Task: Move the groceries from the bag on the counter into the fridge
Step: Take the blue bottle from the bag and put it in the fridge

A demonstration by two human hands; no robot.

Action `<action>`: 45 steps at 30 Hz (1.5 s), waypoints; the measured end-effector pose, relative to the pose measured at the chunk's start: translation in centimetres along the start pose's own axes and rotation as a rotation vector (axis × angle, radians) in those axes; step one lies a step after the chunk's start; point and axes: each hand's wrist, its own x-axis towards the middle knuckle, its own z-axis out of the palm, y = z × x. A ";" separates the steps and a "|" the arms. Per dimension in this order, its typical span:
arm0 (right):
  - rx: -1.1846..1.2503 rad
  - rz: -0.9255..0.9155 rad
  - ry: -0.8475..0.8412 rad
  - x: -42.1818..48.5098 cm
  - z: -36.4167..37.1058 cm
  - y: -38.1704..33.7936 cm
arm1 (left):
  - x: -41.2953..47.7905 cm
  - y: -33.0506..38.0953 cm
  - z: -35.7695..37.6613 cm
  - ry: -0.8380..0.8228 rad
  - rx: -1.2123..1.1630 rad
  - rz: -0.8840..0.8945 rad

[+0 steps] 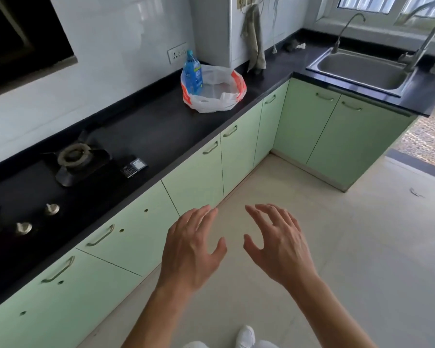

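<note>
— So where are the groceries?
— One blue bottle (193, 71) stands upright in the white plastic bag (239, 84) on the black surface (148, 126), near the wall (111, 71).
— And the grip?
— Both apart: left hand (190, 249) and right hand (279, 247) hover over the floor (349, 247), fingers spread, holding nothing.

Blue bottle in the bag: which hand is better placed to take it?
Probably left: left hand and right hand are both empty, but the left is on the counter side, nearer the bottle.
</note>
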 end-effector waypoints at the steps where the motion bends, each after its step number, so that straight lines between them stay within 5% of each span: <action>1: 0.002 0.009 -0.003 0.6 0.0 0.6 | 0.8 0.2 0.2 -0.002 0.003 0.001; 45: -0.015 0.091 -0.008 49.1 5.9 14.7 | 53.0 -7.1 7.0 -0.035 -0.051 0.015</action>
